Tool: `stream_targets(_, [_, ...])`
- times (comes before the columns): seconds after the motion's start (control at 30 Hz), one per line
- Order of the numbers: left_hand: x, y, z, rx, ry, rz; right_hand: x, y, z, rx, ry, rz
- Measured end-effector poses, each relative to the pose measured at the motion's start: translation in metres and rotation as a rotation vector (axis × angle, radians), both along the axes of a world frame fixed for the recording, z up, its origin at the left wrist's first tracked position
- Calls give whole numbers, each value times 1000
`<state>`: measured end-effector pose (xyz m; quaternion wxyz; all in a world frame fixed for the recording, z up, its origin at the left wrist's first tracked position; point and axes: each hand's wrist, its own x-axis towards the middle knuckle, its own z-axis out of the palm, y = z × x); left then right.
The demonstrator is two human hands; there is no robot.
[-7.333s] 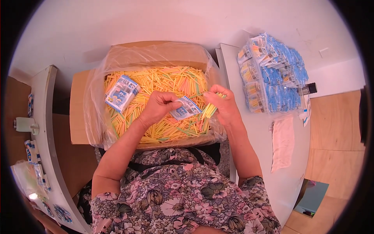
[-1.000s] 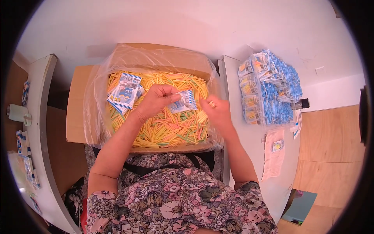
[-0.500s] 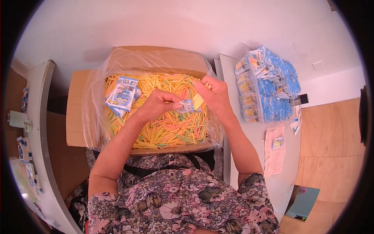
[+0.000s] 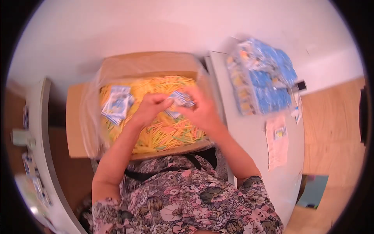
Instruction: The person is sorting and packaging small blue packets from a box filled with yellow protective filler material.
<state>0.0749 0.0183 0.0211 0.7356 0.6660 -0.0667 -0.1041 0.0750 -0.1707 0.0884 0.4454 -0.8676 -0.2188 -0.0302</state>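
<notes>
A: Where does the packet [image 4: 181,99] lie relative to the grip?

B: Between the two hands, above the carton [image 4: 78,117]. The left hand [image 4: 150,109] pinches its left edge, thumb and fingertips brought together; the right hand [image 4: 204,113] curls around its right side, thumb below and fingers above, closed down to the packet itself. Whether the right palm conceals anything more cannot be told.

A: Of what material is it?

B: Thin film, printed blue and white, with a striped border; motion blur softens its outline.

A: What lies beneath?

B: A loose mass of slender, straight sticks [image 4: 171,132], mostly yellow, some pink or green, crossing at many angles. The carton is brown cardboard, with a clear, wrinkled plastic liner [image 4: 90,121]. Flat pouches [image 4: 117,102] overlap on the sticks, left of the left hand.

A: And on the right?

B: A smooth, pale table [image 4: 249,148] bears a transparent container [image 4: 252,93] heaped with blue-striped sachets [image 4: 272,84], and a soft pink cloth [image 4: 276,156] carrying one small wrapper [image 4: 280,133].
</notes>
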Motion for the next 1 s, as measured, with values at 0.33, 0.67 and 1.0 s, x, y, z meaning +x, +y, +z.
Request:
stream_targets(0.33, [-1, 21, -14, 5, -152, 51, -71, -177, 11, 172, -464, -406])
stream_targets(0.67, [-3, 28, 51, 356, -91, 254, -66, -517, -55, -847, -336, -979])
stream_targets(1.0, [-32, 112, 28, 1502, -220, 482, -38, -399, -45, -594, -768, -880])
